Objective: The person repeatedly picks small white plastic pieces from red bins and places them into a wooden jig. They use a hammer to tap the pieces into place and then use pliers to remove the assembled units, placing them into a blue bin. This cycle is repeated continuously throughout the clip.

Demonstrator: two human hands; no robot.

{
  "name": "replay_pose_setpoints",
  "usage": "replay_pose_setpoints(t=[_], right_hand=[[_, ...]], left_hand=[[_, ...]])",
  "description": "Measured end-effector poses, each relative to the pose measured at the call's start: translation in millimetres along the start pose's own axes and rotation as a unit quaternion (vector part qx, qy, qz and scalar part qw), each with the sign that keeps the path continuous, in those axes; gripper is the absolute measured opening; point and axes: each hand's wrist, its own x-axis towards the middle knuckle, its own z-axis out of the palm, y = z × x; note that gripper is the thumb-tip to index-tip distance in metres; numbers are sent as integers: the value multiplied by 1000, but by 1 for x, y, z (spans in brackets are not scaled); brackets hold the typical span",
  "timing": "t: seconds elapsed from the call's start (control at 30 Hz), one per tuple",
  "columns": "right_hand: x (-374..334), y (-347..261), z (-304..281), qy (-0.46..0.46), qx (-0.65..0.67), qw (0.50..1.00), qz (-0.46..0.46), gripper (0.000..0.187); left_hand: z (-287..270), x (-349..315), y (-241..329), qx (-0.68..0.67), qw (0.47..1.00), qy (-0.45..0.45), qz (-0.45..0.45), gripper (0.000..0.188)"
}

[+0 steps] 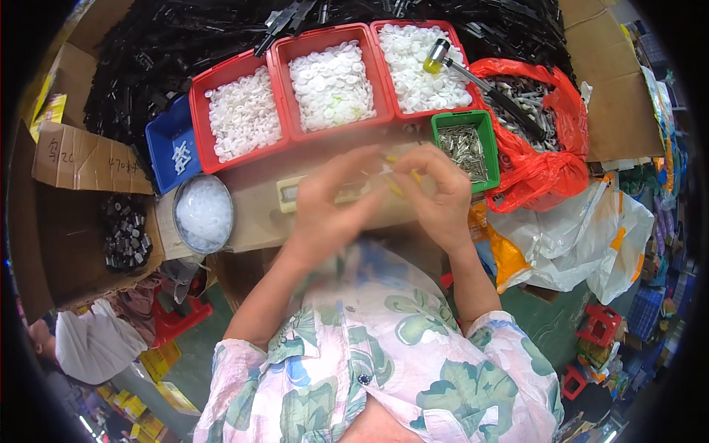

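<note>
My left hand (334, 198) is smeared by motion over the work board; its fingers curve toward the right hand, and I cannot tell what they hold. Close beside it, my right hand (437, 193) has thumb and fingers pinched together near a small white bit too blurred to name. Yellow patches show about the fingertips. Partly hidden under the left hand, a cream-coloured block (287, 196) lies on the board (255, 177). Just beyond the right hand stands a green bin (493, 151) of small metal pins (463, 153).
Three red bins (278, 92) of small white parts stand behind. A hammer (480, 83) lies across the right one and a red plastic bag (572, 140). At left are a blue bin (159, 153), a round bowl (177, 221) and a cardboard box (55, 244). Black parts (148, 81) are heaped behind.
</note>
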Motion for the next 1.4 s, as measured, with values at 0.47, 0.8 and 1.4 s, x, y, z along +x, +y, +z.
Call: replay_pose_setpoints(t=[0.47, 0.8, 1.4], right_hand=[[-6, 1, 30, -30, 75, 995, 60, 15], [1, 2, 43, -74, -37, 995, -63, 10], [5, 25, 79, -170, -172, 963, -123, 6]], left_hand=[[-24, -12, -19, -78, 997, -2, -7, 33], [-32, -24, -13, 80, 995, 54, 13, 40], [-62, -59, -57, 486, 841, -5, 238, 35]])
